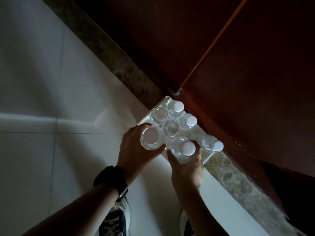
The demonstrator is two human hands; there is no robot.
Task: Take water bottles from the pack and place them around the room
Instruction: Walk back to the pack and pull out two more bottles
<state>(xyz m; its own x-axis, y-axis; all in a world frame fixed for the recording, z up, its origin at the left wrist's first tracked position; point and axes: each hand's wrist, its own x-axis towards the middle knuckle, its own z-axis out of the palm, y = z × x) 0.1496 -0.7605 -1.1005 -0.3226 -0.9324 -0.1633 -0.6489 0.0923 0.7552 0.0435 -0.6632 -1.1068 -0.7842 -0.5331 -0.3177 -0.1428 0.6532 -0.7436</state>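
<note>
Clear water bottles stand in a white pack (165, 100) on the floor against a dark wooden panel. Three have white caps up: one at the far end (178, 106), one beside it (191, 121) and one at the right (218, 145). Two more show round clear ends, one at the far left (159, 114) and one in the middle (170, 127). My left hand (134, 147) is wrapped around a bottle (150, 139) whose clear round end faces me. My right hand (185, 169) grips a white-capped bottle (187, 148) at the pack's near edge.
Pale tiled floor (51, 99) spreads to the left. A speckled stone strip (109, 46) runs diagonally along the dark wooden panels (238, 65). A black watch (110, 176) sits on my left wrist. My shoes (115, 222) show at the bottom edge.
</note>
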